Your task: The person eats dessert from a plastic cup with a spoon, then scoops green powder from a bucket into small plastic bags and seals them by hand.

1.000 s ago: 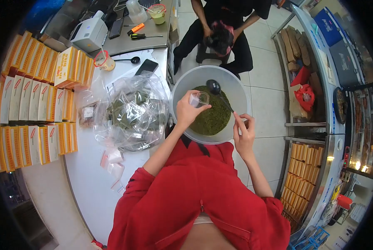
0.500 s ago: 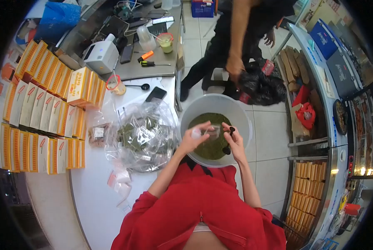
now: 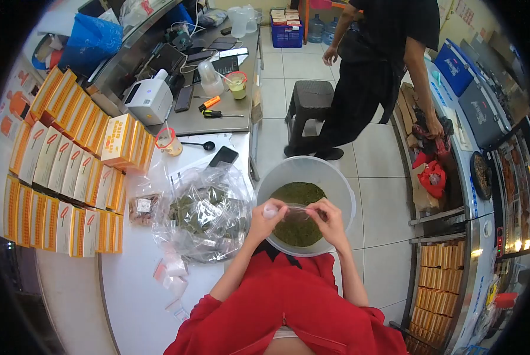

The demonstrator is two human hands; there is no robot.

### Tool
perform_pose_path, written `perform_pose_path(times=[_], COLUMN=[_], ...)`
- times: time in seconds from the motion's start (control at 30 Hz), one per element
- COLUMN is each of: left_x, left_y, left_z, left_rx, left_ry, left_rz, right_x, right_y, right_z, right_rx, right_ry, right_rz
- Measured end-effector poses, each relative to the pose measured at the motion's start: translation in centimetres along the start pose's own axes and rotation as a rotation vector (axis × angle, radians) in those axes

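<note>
A small clear plastic bag (image 3: 295, 207) is stretched between my two hands. My left hand (image 3: 268, 220) pinches one side, with some whitish, see-through plastic also bunched in its fingers. The fingers of my right hand (image 3: 329, 221) are closed on the other side. Both hands are above a white plastic tub (image 3: 343, 192) that holds a dark green, crumbly powder (image 3: 301, 232). No scoop shows in my right hand from this angle. To the left of the tub, a large clear bag (image 3: 208, 216) with green material inside lies on the white table.
Stacked orange-and-white boxes (image 3: 69, 160) line the table's left side. A phone (image 3: 223, 157), a black spoon (image 3: 203, 145) and a drink cup (image 3: 169, 142) lie beyond the large bag. Ahead, a co-worker (image 3: 365, 77) stands by a dark stool (image 3: 310, 100), reaching toward the right-hand shelf.
The small bag is now pulled taut between both hands. The black scoop in my right hand is out of sight. The co-worker has straightened and moved the black bag away from beside the tub.
</note>
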State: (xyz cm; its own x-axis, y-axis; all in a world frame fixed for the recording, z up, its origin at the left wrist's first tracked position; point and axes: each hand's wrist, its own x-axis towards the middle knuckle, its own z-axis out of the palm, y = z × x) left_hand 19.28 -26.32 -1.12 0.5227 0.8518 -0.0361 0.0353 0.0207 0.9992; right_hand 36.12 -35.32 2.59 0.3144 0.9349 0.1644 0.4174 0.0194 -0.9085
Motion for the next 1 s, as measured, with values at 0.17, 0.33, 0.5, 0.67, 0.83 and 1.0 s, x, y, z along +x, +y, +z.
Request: perform_pose_path(times=[0.17, 0.33, 0.5, 0.67, 0.83, 1.0], left_x=[0.2, 0.2, 1.6, 1.3, -4.5, -7.5], left_y=[-0.8, 1.7, 2.8, 3.0, 5.5, 2.9], left_z=[-0.6, -1.6, -2.1, -3.5, -9.1, -9.4], left_rx=[-0.084, 0.153, 0.347, 0.584, 0.761, 0.807], left_ry=[-0.174, -0.296, -0.36, -0.176, 0.366, 0.849], left_rz=[0.099, 0.137, 0.369, 0.551, 0.401, 0.272], right_x=[0.2, -0.1, 0.2, 0.4, 0.8, 0.1], right_y=[-0.2, 0.1, -0.7, -1.2, -2.4, -2.1], right_z=[-0.3, 1.1, 1.6, 1.5, 4.1, 6.6], right_rx=[-0.1, 0.091, 0.041, -0.12, -0.08, -0.015], right_ry=[-0.077, -0.075, -0.048, -0.067, -0.064, -0.31], right_rz=[-0.158, -0.17, -0.182, -0.221, -0.129, -0.115])
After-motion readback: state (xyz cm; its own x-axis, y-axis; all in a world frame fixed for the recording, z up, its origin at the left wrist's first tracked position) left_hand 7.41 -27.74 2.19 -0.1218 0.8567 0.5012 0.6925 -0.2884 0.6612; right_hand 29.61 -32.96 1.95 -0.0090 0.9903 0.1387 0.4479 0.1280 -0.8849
